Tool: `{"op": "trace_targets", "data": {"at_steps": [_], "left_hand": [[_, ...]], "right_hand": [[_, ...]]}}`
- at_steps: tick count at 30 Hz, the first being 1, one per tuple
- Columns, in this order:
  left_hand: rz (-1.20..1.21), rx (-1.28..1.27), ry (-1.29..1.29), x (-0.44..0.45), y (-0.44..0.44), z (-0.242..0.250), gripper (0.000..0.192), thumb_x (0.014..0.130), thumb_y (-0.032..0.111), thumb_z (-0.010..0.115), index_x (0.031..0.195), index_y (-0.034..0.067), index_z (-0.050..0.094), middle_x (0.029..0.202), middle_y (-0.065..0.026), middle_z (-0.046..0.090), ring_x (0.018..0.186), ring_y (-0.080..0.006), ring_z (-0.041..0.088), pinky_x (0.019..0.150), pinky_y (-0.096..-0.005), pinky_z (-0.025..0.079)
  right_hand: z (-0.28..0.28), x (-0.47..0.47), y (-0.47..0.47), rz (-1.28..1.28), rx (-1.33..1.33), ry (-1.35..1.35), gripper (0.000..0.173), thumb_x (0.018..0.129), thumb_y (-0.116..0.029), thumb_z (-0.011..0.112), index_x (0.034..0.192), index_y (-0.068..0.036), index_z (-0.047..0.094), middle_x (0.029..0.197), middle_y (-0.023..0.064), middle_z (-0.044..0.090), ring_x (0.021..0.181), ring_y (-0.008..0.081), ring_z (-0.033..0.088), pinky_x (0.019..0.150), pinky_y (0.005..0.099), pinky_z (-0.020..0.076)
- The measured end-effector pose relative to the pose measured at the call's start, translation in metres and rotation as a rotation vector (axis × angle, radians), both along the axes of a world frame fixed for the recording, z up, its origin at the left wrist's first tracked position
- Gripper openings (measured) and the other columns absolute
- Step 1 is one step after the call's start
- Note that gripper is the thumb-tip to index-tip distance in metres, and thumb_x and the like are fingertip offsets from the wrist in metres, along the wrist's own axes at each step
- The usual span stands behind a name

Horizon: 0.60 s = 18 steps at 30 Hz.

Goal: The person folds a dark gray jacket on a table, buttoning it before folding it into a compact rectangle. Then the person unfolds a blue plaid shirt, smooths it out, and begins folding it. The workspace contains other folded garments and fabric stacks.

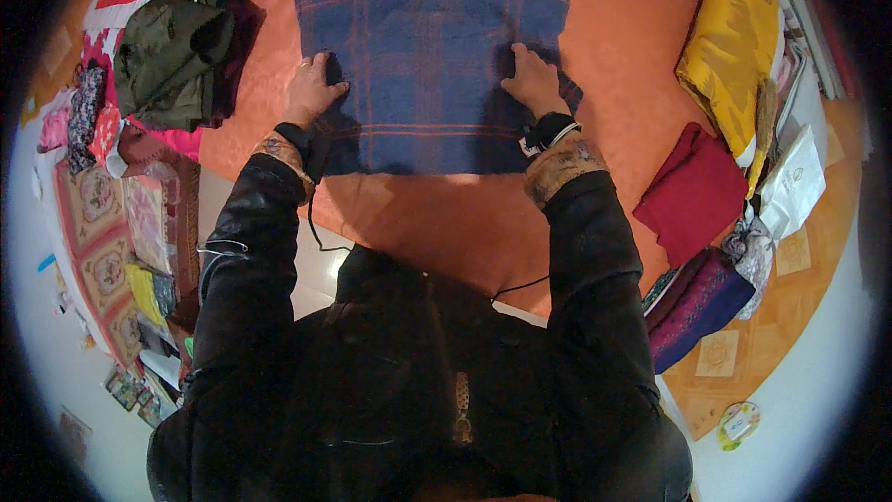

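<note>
A dark blue plaid cloth (425,84) with thin orange-red lines lies spread before me, its near edge roughly straight. At its left side is my left hand (312,92), thumb and fingers apart over the fabric's margin. My right hand (535,80) is over the right side, index finger stretched forward and thumb apart. No fold of cloth shows pinched in either hand, though shadows darken the fabric around both. Beside the right wrist, a small corner of the plaid fabric juts outward. An orange sheet (613,84) lies underneath the cloth.
A dark olive garment (171,59) lies bunched at left, near a patterned sofa (104,195). Along the right are a yellow cloth (732,49), a folded red cloth (690,195), a purple patterned textile (704,307) and a white bag (794,185). A black cable (313,223) hangs by my left sleeve.
</note>
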State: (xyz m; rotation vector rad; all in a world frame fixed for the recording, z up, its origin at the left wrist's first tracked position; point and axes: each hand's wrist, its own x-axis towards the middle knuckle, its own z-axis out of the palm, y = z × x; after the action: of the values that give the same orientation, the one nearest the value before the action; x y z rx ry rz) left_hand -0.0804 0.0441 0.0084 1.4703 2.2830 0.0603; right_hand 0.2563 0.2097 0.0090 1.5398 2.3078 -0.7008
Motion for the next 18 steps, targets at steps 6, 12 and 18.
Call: {"op": "trace_targets", "data": {"at_steps": [6, 12, 18], "left_hand": [[-0.109, 0.156, 0.174, 0.004, 0.020, -0.015, 0.069, 0.068, 0.035, 0.073, 0.126, 0.012, 0.045, 0.123, -0.0135, 0.049, 0.112, -0.0342, 0.048, 0.087, -0.0423, 0.044], [-0.052, -0.110, -0.172, -0.002, 0.041, -0.011, 0.056, 0.071, 0.020, 0.072, 0.120, 0.004, 0.051, 0.113, -0.0171, 0.058, 0.102, -0.0291, 0.057, 0.087, -0.0377, 0.045], [0.104, -0.065, -0.848, 0.009, -0.001, 0.045, 0.029, 0.077, 0.003, 0.064, 0.106, 0.003, 0.062, 0.098, -0.0032, 0.062, 0.090, -0.0129, 0.056, 0.080, -0.0281, 0.046]], "right_hand": [[0.000, -0.016, 0.002, 0.100, 0.266, 0.294, 0.073, 0.063, -0.031, 0.075, 0.126, -0.012, 0.043, 0.130, 0.0116, 0.044, 0.120, 0.0335, 0.043, 0.092, 0.0488, 0.0374], [-0.006, -0.042, 0.011, 0.053, -0.012, 0.096, 0.066, 0.063, -0.026, 0.073, 0.122, -0.012, 0.047, 0.112, 0.0136, 0.059, 0.105, 0.0344, 0.055, 0.087, 0.0485, 0.0415], [0.036, -0.008, -0.028, 0.081, -0.020, 0.661, 0.045, 0.064, -0.018, 0.069, 0.108, -0.015, 0.058, 0.103, 0.0132, 0.062, 0.098, 0.0365, 0.057, 0.081, 0.0417, 0.0468]]}}
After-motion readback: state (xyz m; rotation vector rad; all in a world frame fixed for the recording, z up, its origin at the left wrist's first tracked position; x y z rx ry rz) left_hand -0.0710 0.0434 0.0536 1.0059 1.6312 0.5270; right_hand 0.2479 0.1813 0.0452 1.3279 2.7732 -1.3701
